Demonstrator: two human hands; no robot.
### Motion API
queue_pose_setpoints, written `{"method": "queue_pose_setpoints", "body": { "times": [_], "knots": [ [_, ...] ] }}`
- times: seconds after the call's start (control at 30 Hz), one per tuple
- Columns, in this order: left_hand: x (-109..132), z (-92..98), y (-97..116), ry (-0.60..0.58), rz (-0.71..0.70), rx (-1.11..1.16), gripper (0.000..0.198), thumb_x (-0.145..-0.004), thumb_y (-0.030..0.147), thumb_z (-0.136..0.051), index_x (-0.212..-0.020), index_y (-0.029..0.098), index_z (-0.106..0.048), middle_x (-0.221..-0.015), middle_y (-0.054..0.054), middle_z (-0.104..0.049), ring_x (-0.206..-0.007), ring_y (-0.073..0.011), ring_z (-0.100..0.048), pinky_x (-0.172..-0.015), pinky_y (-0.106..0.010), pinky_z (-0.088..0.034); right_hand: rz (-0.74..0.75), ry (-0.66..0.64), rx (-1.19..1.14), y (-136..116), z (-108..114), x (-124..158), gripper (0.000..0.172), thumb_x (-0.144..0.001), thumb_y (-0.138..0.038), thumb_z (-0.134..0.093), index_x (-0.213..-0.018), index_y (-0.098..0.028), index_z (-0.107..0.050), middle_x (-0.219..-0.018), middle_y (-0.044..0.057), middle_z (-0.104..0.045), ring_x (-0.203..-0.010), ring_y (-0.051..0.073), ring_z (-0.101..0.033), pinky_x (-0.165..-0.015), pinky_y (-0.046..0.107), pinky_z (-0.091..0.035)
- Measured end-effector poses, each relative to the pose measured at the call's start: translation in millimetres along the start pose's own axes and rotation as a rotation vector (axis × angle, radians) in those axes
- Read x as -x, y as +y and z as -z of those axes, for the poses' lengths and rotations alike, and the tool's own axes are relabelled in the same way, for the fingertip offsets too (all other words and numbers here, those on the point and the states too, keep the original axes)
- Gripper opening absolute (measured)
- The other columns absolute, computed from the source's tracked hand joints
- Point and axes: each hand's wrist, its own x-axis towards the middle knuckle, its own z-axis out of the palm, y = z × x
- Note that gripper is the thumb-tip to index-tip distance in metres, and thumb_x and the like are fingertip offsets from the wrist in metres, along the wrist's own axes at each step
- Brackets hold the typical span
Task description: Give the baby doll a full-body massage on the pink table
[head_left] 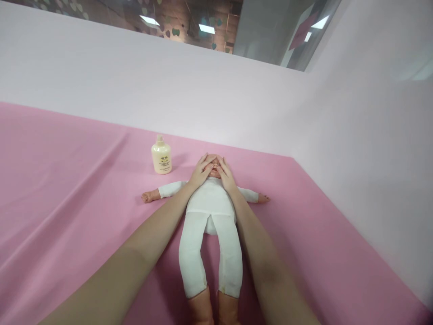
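A baby doll point(211, 196) with a white cloth body lies on its back, its head away from me and its legs toward me. Its arms are spread out to both sides. My left hand point(202, 170) rests flat along the left side of the doll's face, fingers stretched out. On the right side of the face lies my right hand point(225, 171), also with straight fingers. The fingertips of both hands come close together over the forehead and eyes, which they cover. Between the hands the doll's nose and mouth show.
A pale yellow lotion bottle point(162, 155) stands upright beyond the doll's outstretched arm on the left. The pink sheet point(84, 180) under everything has creases at the left. White walls point(169, 95) border it at the back and right, with a window point(189, 27) above.
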Motion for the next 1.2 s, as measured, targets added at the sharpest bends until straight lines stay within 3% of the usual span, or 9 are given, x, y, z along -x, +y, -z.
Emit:
{"method": "queue_pose_setpoints", "body": {
  "times": [0.1, 0.33, 0.53, 0.6, 0.7, 0.8, 0.87, 1.1, 1.2],
  "knots": [
    [0, 0.3, 1, -0.007, 0.002, 0.015, 0.053, -0.1, 0.051, -0.049, -0.143, 0.021, -0.063, -0.164, -0.01, -0.044, -0.157, -0.0262, -0.032, -0.132, -0.046, -0.02, 0.002, 0.004, -0.008, 0, 0, -1, 0.084, -0.09, -0.08, -0.049, -0.158, -0.03, -0.047, -0.173, -0.004, -0.024, -0.164, 0.02, -0.011, -0.134, 0.038, -0.006],
    [1, -3.4, -4, 0.092, 0.283, 0.078, 0.072, -0.092, 0.05, -0.065, -0.156, 0.023, -0.046, -0.166, -0.011, -0.04, -0.157, -0.0296, -0.032, -0.131, -0.047, -0.023, -0.305, 0.029, -0.13, 9, 0, -3, 0.114, -0.082, -0.08, -0.061, -0.169, -0.023, -0.013, -0.173, 0.002, -0.025, -0.162, 0.025, -0.021, -0.133, 0.042, -0.017],
    [0, 0.3, -2, -0.002, 0.055, 0.029, 0.056, -0.098, 0.052, -0.053, -0.145, 0.023, -0.06, -0.164, -0.009, -0.044, -0.158, -0.0262, -0.03, -0.132, -0.045, -0.019, -0.041, 0.0, -0.083, 4, 0, -4, 0.086, -0.087, -0.08, -0.053, -0.157, -0.03, -0.047, -0.173, -0.006, -0.024, -0.164, 0.019, -0.009, -0.134, 0.038, -0.006],
    [0, 1.4, -1, -0.017, 0.016, 0.027, 0.054, -0.099, 0.052, -0.05, -0.143, 0.023, -0.063, -0.164, -0.009, -0.045, -0.157, -0.0259, -0.032, -0.132, -0.045, -0.019, -0.024, 0.003, -0.062, 4, -1, -4, 0.081, -0.088, -0.079, -0.053, -0.153, -0.031, -0.052, -0.173, -0.007, -0.022, -0.164, 0.02, -0.007, -0.134, 0.037, -0.005],
    [0, 0.8, -1, 0.027, 0.073, 0.046, 0.058, -0.097, 0.049, -0.055, -0.147, 0.021, -0.058, -0.165, -0.011, -0.042, -0.157, -0.0264, -0.032, -0.131, -0.044, -0.021, -0.097, 0.021, -0.09, 8, -2, -4, 0.091, -0.086, -0.077, -0.057, -0.162, -0.031, -0.038, -0.174, -0.005, -0.021, -0.163, 0.021, -0.015, -0.134, 0.038, -0.012],
    [1, -1.3, -3, 0.082, 0.223, 0.069, 0.068, -0.093, 0.046, -0.062, -0.154, 0.02, -0.049, -0.165, -0.013, -0.041, -0.157, -0.028, -0.031, -0.131, -0.045, -0.022, -0.277, 0.035, -0.135, 11, -2, -4, 0.108, -0.084, -0.076, -0.061, -0.168, -0.025, -0.017, -0.172, 0.002, -0.028, -0.159, 0.024, -0.028, -0.132, 0.042, -0.023],
    [2, -2.2, -3, 0.098, 0.279, 0.077, 0.07, -0.092, 0.045, -0.065, -0.156, 0.021, -0.046, -0.165, -0.013, -0.041, -0.157, -0.0287, -0.032, -0.131, -0.046, -0.023, -0.342, 0.045, -0.135, 11, -2, -3, 0.112, -0.083, -0.076, -0.063, -0.169, -0.022, -0.014, -0.17, 0.004, -0.032, -0.158, 0.026, -0.031, -0.132, 0.043, -0.024],
    [1, 1.9, 3, 0.012, 0.021, -0.011, 0.054, -0.098, 0.05, -0.052, -0.144, 0.022, -0.061, -0.162, -0.011, -0.046, -0.157, -0.0268, -0.032, -0.131, -0.048, -0.022, -0.051, 0.023, -0.06, -2, 0, -2, 0.086, -0.087, -0.079, -0.055, -0.155, -0.027, -0.051, -0.171, -0.003, -0.029, -0.163, 0.02, -0.012, -0.134, 0.037, -0.01],
    [1, 2.6, 3, 0.002, -0.01, -0.022, 0.054, -0.099, 0.049, -0.05, -0.143, 0.021, -0.062, -0.161, -0.012, -0.047, -0.156, -0.0264, -0.034, -0.13, -0.047, -0.023, -0.051, 0.029, -0.05, -2, -1, -1, 0.089, -0.085, -0.081, -0.054, -0.155, -0.025, -0.051, -0.173, -0.002, -0.025, -0.163, 0.021, -0.012, -0.134, 0.036, -0.011]
  ]
}}
